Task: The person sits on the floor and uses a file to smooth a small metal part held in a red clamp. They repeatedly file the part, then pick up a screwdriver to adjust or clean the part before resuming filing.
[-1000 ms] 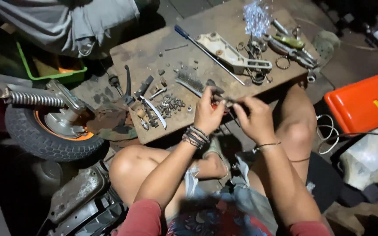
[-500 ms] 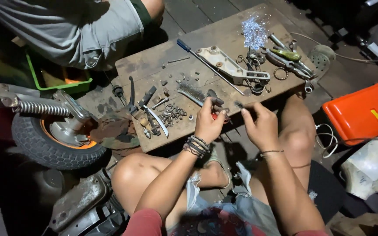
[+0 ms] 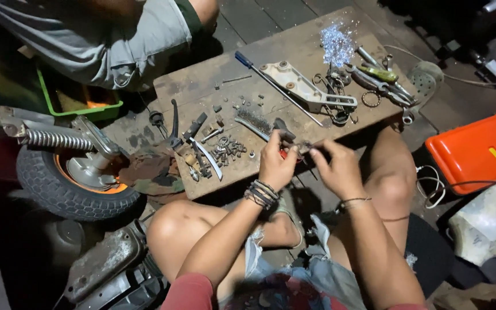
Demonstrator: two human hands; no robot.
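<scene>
My left hand (image 3: 275, 163) and my right hand (image 3: 336, 167) meet over the near edge of a low wooden board (image 3: 202, 80). Between their fingertips they pinch a small dark metal part (image 3: 301, 148) with a bit of red showing under it. The left wrist wears several dark bracelets, the right a thin band. Just beyond the hands lie a wire brush (image 3: 255, 121) and a pile of small nuts and washers (image 3: 228, 149).
On the board lie a blue-handled screwdriver (image 3: 271, 83), a pale metal bracket (image 3: 302, 86), pliers (image 3: 172, 123) and rings. A small wheel with a spring shock (image 3: 73, 172) stands left. An orange toolbox (image 3: 480, 150) is right. Another person in grey shorts (image 3: 110, 40) sits at top left.
The view has shifted slightly. Both hands stay together over the board's near edge, working the small part between the fingers.
</scene>
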